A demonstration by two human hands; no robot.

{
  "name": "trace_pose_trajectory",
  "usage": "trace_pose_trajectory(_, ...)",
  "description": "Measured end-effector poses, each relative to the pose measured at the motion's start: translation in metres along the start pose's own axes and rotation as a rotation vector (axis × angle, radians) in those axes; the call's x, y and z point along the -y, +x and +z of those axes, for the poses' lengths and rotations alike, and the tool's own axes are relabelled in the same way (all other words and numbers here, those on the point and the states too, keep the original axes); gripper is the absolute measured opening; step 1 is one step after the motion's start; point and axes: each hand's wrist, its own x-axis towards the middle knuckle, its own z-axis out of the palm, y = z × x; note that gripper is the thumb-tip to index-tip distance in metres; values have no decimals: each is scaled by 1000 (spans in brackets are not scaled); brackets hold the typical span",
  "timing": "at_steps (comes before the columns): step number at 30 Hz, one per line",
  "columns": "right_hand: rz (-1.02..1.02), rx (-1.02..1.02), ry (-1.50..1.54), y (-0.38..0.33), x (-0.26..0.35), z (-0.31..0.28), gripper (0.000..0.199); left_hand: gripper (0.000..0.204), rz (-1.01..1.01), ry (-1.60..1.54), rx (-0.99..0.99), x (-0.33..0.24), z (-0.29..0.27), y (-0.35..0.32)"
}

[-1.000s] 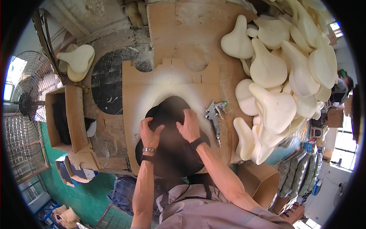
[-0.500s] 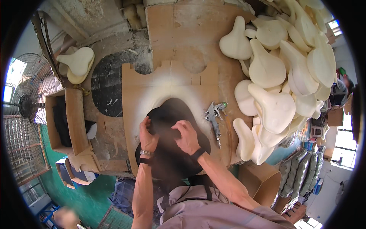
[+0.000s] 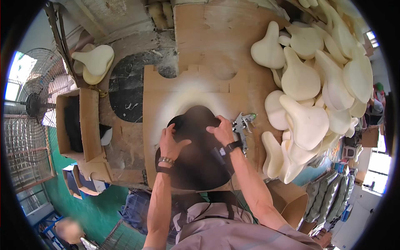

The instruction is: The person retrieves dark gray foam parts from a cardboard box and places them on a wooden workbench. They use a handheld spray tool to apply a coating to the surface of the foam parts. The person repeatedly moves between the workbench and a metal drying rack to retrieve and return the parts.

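A black saddle cover (image 3: 200, 166), broad at the near end and narrowing to a rounded far end, lies in front of me. My left hand (image 3: 171, 143) has its fingers curled at the cover's left edge, the thumb stretched over the black surface. At the upper right edge, my right hand (image 3: 223, 131) grips with bent fingers, its thumb on top. Beneath is a cardboard sheet (image 3: 156, 93) with pale overspray around the cover. A metal spray gun (image 3: 243, 125) rests just right of my right hand, partly hidden by it.
Many cream foam bicycle saddles (image 3: 300, 79) are heaped at the right, with a few more (image 3: 96, 60) at the far left. An open cardboard box (image 3: 89, 125) holding black pieces stands left, near a large fan (image 3: 35, 104). Another box (image 3: 287, 198) sits low at the right.
My right hand has moved from over the middle of the black cover to its right edge. The left hand has stayed at the left edge, its thumb now spread inward. The view has shifted slightly.
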Motion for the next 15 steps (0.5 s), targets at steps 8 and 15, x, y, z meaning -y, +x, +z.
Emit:
trace_pose_trajectory(8,35,146,-139,23,-7,-1,72,75,84,163,-133,-7,13,-5)
trace_pose_trajectory(15,45,201,-75,25,-10,0,70,57,99,211,-188,-14,16,-2)
